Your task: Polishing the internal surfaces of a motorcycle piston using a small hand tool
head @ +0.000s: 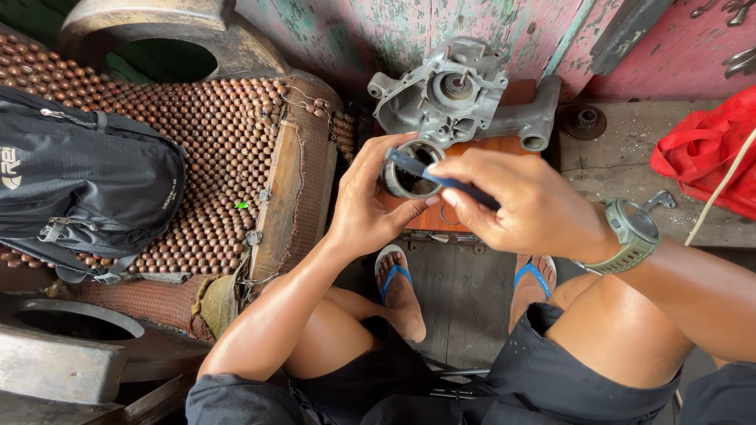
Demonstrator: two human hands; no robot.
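Hollow metal ring [411, 169], upright, blue-handled tool [441, 180] across its mouth

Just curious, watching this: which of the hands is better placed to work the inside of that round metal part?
Probably the right hand: it grips the blue flat tool across the grey metal ring, which the left hand steadies.

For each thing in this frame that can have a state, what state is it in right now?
Left hand: gripping the metal ring from the side.
Metal ring: held up, open end facing the camera.
Right hand: pinching a blue tool, watch on the wrist.
Blue tool: lying across the ring's opening.
Engine casing: resting on a wooden board, untouched.
Black backpack: zipped shut, lying on the beaded seat.
Red bag: crumpled on the floor.
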